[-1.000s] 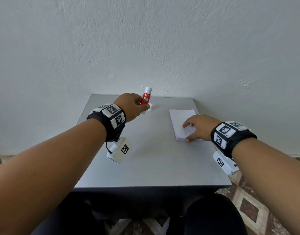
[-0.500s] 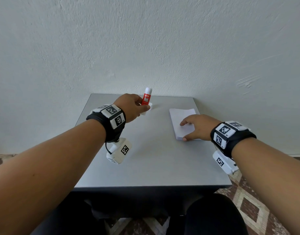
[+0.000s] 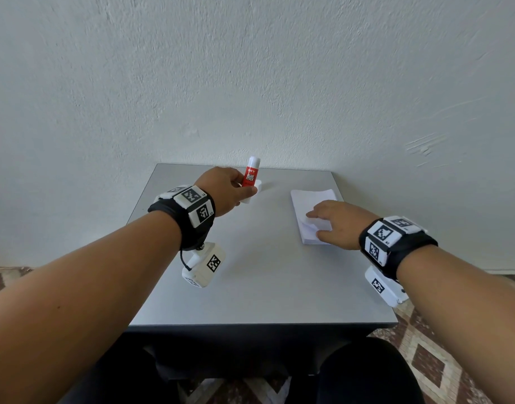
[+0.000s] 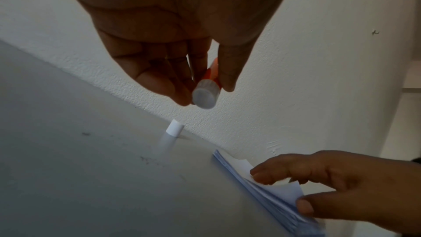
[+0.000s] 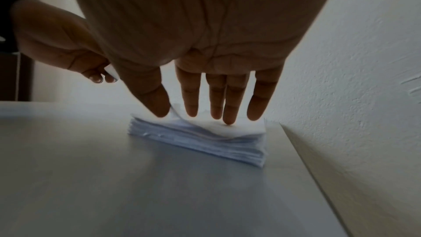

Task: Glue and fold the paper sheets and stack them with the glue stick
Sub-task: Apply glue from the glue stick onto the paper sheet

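Observation:
A red and white glue stick [image 3: 250, 177] stands upright in my left hand [image 3: 241, 192], held above the far middle of the grey table [image 3: 265, 281]. The left wrist view shows its white bottom end [image 4: 205, 95] between thumb and fingers. Its white cap [image 3: 259, 184] sits on the table just behind that hand. At the table's right lies a stack of white paper sheets [image 3: 311, 196]. My right hand [image 3: 314, 224] rests on the stack, with thumb and index finger pinching up the near left corner of the top sheet [image 5: 175, 110].
A white wall rises right behind the table's far edge. The table's right edge [image 5: 303, 152] runs close beside the stack. Patterned floor tiles [image 3: 425, 354] and my dark-clothed legs show below the near edge.
My right thumb and index finger have drawn together and the top sheet's corner has curled up off the stack. The left hand with the glue stick has hardly moved.

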